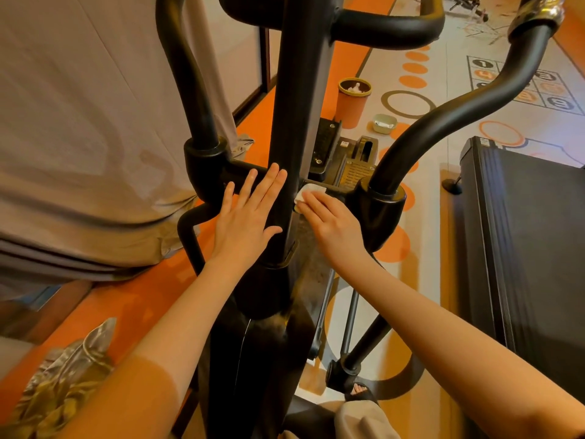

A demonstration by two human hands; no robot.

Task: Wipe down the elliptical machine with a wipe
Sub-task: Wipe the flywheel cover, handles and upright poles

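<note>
The black elliptical machine's central post (299, 99) rises through the middle of the head view, with curved black handlebars (449, 122) on both sides. My left hand (250, 213) lies flat with straight fingers against the left side of the post. My right hand (332, 226) presses a small white wipe (311, 189) against the right side of the post, where the cross axle meets it. Most of the wipe is hidden under my fingers.
An orange bin (352, 101) with crumpled white wipes in it stands on the floor beyond the machine, with a small pale green wipe box (384, 123) beside it. A black treadmill (522, 242) lies to the right. A grey curtain (88, 122) hangs at left.
</note>
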